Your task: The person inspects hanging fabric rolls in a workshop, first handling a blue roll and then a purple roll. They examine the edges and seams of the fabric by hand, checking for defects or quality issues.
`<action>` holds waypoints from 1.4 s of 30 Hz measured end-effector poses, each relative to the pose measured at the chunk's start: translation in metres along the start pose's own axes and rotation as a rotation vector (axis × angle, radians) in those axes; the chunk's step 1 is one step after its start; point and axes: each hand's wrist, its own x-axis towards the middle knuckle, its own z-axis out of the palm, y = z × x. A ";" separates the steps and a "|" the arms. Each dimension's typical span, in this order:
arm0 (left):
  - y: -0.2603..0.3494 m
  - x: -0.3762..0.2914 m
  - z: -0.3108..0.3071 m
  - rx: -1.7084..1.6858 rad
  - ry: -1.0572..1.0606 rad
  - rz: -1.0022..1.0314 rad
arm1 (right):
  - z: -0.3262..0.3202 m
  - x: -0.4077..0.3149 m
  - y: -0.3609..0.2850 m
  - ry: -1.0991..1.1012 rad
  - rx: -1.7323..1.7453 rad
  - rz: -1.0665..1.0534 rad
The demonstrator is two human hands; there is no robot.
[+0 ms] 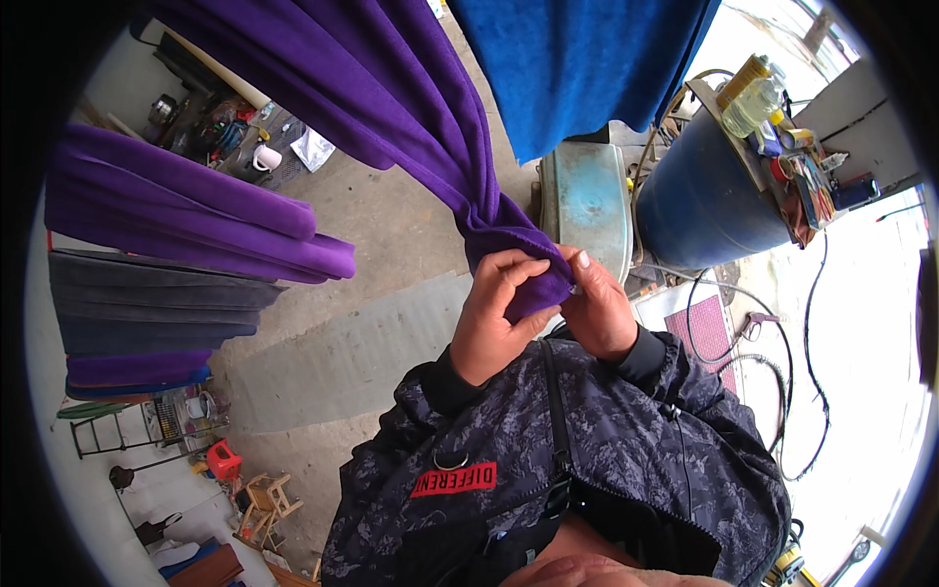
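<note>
A long purple cloth point(418, 125) hangs down from the top of the head view, its lower end bunched between my hands in front of my chest. My left hand point(491, 312) pinches the cloth from the left side, fingers curled over its folded edge. On the right, my right hand point(601, 304) grips the corner, where a small pale spot, perhaps a tag, shows by the fingers. A blue cloth point(579, 66) hangs just beyond. Further left hang another purple cloth point(198, 205) and dark grey cloths point(161, 301).
A blue plastic barrel point(704, 191) at the right bears a board with bottles point(755, 103) and tools. Beside it stands a worn turquoise-topped case point(587, 198). A hose with a spray gun point(755, 323) lies at right. Wooden stool point(268, 506) and red plastic stool point(222, 460) stand lower left.
</note>
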 end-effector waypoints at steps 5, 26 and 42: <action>-0.001 -0.008 -0.003 -0.469 0.134 -0.282 | -0.009 0.002 0.003 -0.119 -0.198 0.034; 0.002 0.001 -0.011 -0.949 0.180 -0.427 | -0.004 0.005 0.015 0.021 0.031 0.080; 0.004 0.009 -0.012 -0.794 0.312 -0.503 | -0.018 0.004 0.006 -0.047 -0.654 -0.480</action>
